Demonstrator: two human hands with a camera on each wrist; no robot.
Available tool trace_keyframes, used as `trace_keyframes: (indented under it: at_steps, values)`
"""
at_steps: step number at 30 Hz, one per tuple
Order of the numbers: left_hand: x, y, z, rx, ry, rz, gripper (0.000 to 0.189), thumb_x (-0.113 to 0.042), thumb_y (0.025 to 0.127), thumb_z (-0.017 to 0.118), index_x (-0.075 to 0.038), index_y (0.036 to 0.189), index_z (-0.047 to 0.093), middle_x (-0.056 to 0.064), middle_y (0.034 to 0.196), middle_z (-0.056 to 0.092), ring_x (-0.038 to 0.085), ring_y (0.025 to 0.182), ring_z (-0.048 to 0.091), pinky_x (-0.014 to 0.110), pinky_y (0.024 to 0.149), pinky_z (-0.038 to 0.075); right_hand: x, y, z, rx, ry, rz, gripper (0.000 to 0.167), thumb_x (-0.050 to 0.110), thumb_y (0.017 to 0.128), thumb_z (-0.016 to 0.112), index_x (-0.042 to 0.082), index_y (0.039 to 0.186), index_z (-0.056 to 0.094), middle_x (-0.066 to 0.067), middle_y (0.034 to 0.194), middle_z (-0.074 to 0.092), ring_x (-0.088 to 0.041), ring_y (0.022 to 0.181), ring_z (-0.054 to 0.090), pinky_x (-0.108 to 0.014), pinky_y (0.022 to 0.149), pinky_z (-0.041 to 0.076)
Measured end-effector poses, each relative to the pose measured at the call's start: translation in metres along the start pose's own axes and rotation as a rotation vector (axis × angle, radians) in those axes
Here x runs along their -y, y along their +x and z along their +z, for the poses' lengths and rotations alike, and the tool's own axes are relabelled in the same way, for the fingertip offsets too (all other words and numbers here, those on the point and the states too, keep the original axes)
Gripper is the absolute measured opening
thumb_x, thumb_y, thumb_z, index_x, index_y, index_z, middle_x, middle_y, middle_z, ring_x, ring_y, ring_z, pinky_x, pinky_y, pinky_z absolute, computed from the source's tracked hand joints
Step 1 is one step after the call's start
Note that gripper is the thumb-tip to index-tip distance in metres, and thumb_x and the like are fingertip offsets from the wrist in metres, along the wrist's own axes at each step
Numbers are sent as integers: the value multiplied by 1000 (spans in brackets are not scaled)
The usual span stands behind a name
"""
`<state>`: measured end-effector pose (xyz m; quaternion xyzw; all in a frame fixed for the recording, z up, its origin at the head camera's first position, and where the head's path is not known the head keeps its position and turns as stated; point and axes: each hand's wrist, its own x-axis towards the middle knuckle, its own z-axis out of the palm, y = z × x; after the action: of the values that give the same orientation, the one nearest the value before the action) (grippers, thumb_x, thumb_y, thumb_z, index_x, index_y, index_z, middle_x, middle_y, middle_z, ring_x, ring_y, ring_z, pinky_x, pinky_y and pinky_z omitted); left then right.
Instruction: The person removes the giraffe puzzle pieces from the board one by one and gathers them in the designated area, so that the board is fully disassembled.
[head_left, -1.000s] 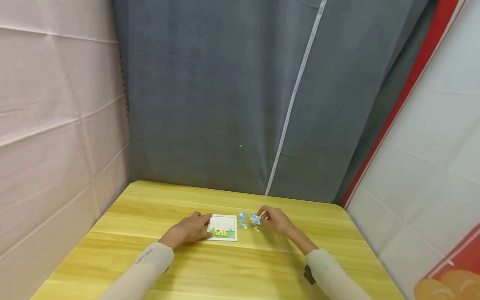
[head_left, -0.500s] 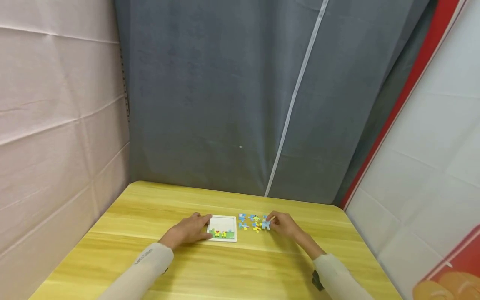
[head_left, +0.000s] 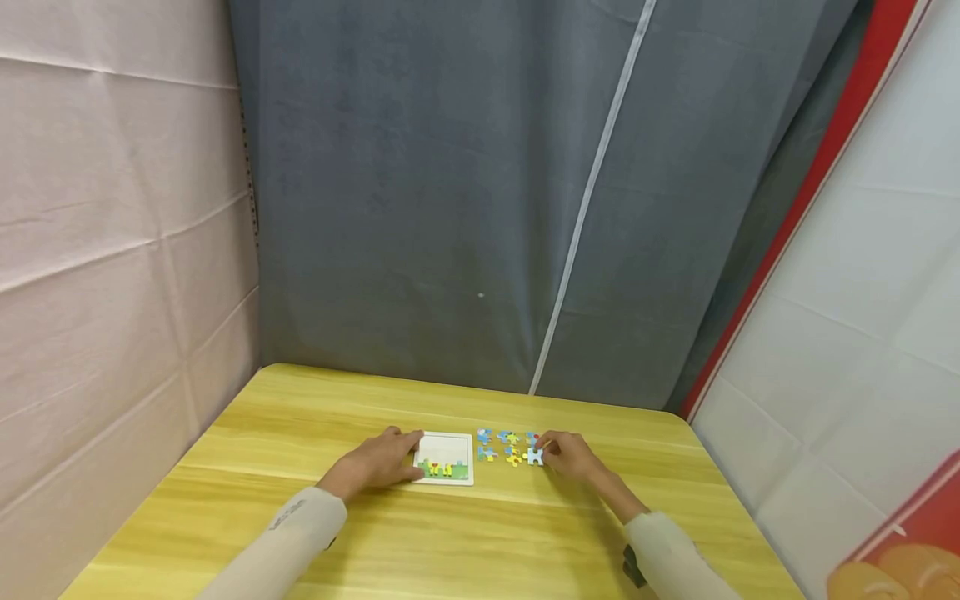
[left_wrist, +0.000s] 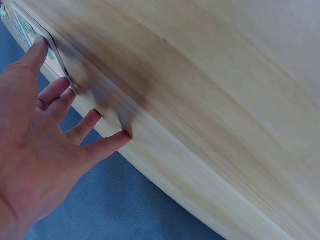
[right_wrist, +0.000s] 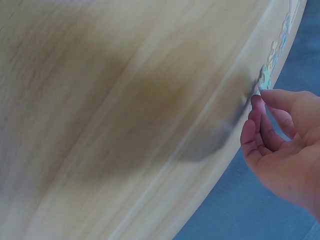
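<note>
A white-framed puzzle tray (head_left: pixel 443 457) lies on the table, with a strip of green and yellow pieces fitted along its near side. My left hand (head_left: pixel 378 461) rests at the tray's left side, its fingers spread; in the left wrist view the thumb (left_wrist: pixel 39 49) lies on the tray. My right hand (head_left: pixel 572 457) pinches a pale blue puzzle piece (head_left: pixel 533 457) between thumb and fingertips, low over the table. To its left lie several loose pieces, among them a yellow one (head_left: pixel 513 457) and a blue one (head_left: pixel 484 435).
The wood-grain table (head_left: pixel 420 542) ends at a grey curtain (head_left: pixel 420 208) behind. A pale cloth wall (head_left: pixel 127 250) stands on the left and a white panel with red edging (head_left: pixel 862 317) on the right.
My right hand has carried the pale blue piece rightward from above the middle loose pieces, then lowered it slightly toward the table, uncovering those pieces. The left hand and tray have stayed put.
</note>
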<state>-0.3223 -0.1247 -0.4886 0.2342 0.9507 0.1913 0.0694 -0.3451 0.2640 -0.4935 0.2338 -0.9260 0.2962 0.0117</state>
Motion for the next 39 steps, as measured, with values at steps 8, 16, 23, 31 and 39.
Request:
trace_keyframes:
  at_steps: [8, 16, 23, 31, 39]
  values:
    - [-2, -1, 0, 5, -10, -13, 45, -39, 98, 73, -15, 133, 57, -3, 114, 59, 21, 99, 53, 45, 82, 49, 1, -2, 1, -26, -40, -20, 16, -7, 96, 62, -5, 109, 72, -10, 83, 72, -5, 57, 49, -24, 58, 47]
    - [1, -2, -2, 18, -6, -26, 62, -42, 97, 74, -12, 146, 51, -5, 119, 60, 20, 105, 52, 45, 86, 49, 11, 5, 5, -47, -56, -84, 15, -7, 96, 64, -5, 108, 72, -12, 90, 72, -13, 74, 63, -26, 68, 54]
    - [4, -5, -4, 39, -15, -43, 74, -46, 96, 75, -11, 154, 45, -4, 125, 59, 22, 109, 54, 48, 93, 49, 23, 13, 17, -37, -60, -162, 15, -10, 96, 61, -6, 105, 73, -15, 94, 74, -5, 66, 49, -23, 63, 48]
    - [4, -9, -9, 52, 0, -62, 81, -48, 94, 76, -10, 156, 42, 1, 131, 58, 26, 112, 56, 50, 98, 50, 45, 22, 30, -26, -37, -229, 13, -9, 96, 62, -8, 106, 72, -15, 93, 74, -10, 72, 61, -23, 66, 53]
    - [4, -10, -8, 54, 0, -71, 82, -48, 94, 76, -10, 157, 41, -1, 132, 59, 29, 123, 55, 52, 101, 49, 67, 34, 44, -3, -21, -242, 14, -9, 96, 63, -7, 105, 72, -14, 94, 74, -13, 77, 62, -25, 71, 54]
